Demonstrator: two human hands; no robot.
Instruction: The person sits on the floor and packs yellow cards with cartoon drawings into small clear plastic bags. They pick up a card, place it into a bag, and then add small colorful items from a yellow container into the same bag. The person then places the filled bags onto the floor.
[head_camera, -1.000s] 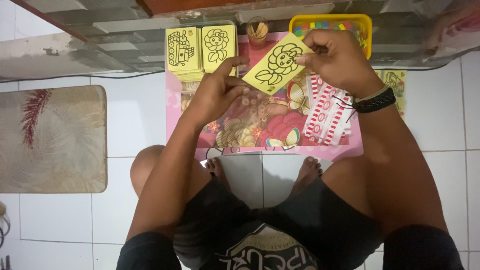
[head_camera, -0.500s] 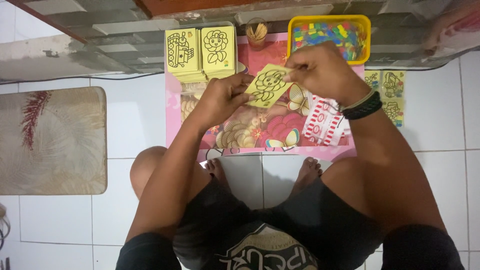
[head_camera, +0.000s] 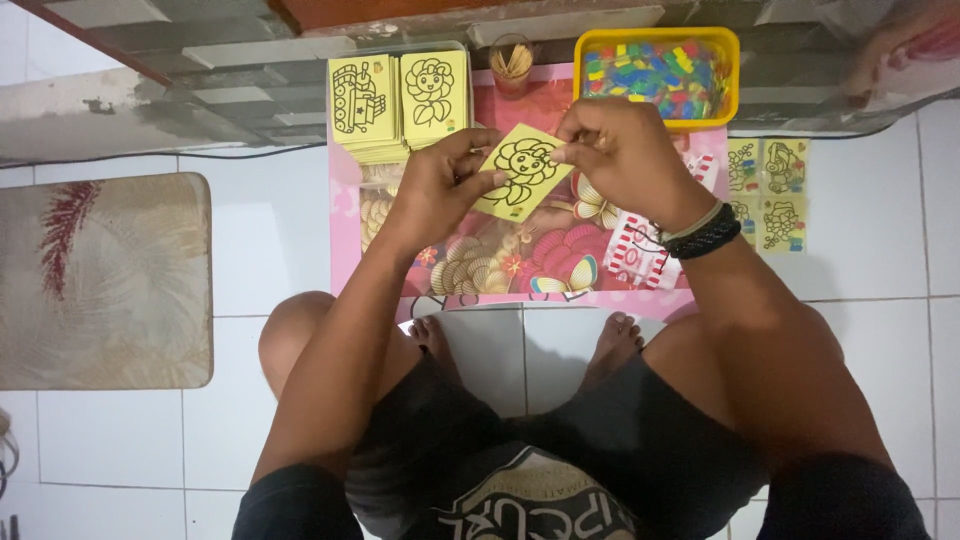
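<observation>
While a yellow flower card (head_camera: 520, 172) is pinched at its left edge by the left hand (head_camera: 440, 185) above the pink mat (head_camera: 345, 240), its upper right corner is nipped by the right hand (head_camera: 615, 150), apparently for peeling.

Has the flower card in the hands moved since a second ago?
Yes. The yellow flower card has come down and left, away from the yellow tray, now lower over the pink mat.
</observation>
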